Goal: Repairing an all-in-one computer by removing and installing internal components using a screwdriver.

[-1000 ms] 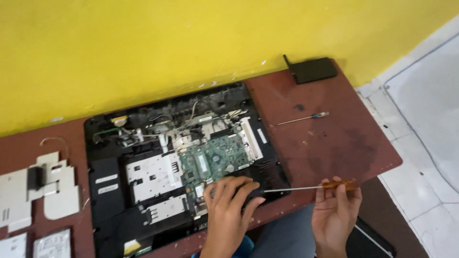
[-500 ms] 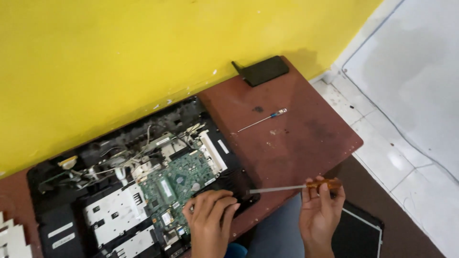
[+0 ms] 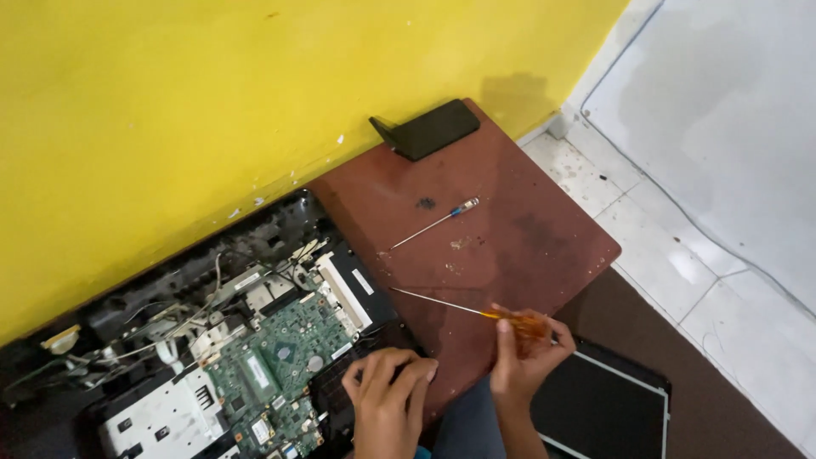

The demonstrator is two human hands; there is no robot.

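1. The brown table (image 3: 510,246) sits against the yellow wall (image 3: 212,110), so nothing slides off the back.
2. The open laptop (image 3: 255,357) lies flat with its green board (image 3: 280,357) up, so I can get at the parts.
3. My left hand (image 3: 387,399) presses down on the laptop's near corner, fingers bent, holding nothing (I think it keeps it steady).
4. My right hand (image 3: 523,353) is closed around the orange screwdriver (image 3: 476,313), tip aimed at the laptop.
5. A spare blue screwdriver (image 3: 435,223) waits on the table.
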